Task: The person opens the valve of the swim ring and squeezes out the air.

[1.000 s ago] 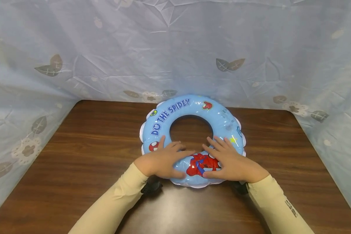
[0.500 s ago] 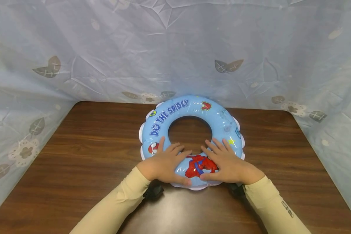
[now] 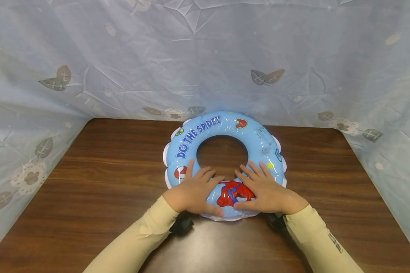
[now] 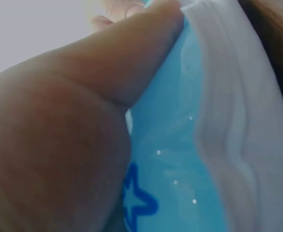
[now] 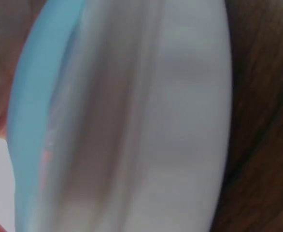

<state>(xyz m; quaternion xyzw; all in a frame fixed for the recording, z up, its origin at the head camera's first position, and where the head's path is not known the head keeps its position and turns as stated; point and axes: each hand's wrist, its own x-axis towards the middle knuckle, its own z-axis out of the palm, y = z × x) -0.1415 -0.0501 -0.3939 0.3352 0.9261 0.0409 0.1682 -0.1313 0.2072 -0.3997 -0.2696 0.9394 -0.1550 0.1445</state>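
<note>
A light blue inflatable swim ring (image 3: 225, 123) with a white scalloped rim lies flat on the brown wooden table. It carries the words "DO THE SPIDEY" and a red and blue cartoon figure at its near side. My left hand (image 3: 194, 191) rests on the near left of the ring with its fingers spread. On the near right lies my right hand (image 3: 264, 189), fingers likewise spread and straight. In the left wrist view the left thumb (image 4: 141, 53) lies along the blue vinyl. The right wrist view shows the ring's white underside (image 5: 180, 116) close up.
Brown wood-grain table (image 3: 106, 182) extends to both sides of the ring. Behind it hangs a pale grey-blue curtain (image 3: 157, 57) with leaf and flower prints, which also closes off the left and right sides. The ring's far edge comes close to the curtain.
Over the last second the ring and both hands have shifted very slightly toward the near edge. The left thumb has slid a little to the right. In the last half second almost nothing moves.
</note>
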